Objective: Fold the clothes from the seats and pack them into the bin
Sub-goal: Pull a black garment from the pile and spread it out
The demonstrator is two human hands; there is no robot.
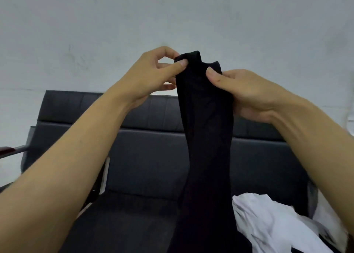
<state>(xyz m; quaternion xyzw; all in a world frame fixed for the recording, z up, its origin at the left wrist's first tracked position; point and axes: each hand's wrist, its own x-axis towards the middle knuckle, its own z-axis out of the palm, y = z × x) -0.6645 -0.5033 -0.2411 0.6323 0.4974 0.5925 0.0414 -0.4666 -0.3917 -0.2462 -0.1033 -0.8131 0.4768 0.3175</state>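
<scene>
Our two forearms reach up from the bottom corners, and between them we hold a black garment point(207, 138) in the air in front of the dark seat point(145, 157). We pinch its top edge with the left hand point(153, 74), thumb and forefinger closed on one corner, while the right hand point(243, 94) has its thumb pressed on the other corner with the fingers wrapped behind the cloth; both grips are clamped on the fabric. We judge we hold it high so its own weight pulls it straight and lets us line up the edges before folding. Its long axis runs vertically, top edge up at our hands, the lower end dropping out of sight below. A white garment point(272, 224) lies crumpled on the seat at lower right, waiting. We cannot see the bin.
</scene>
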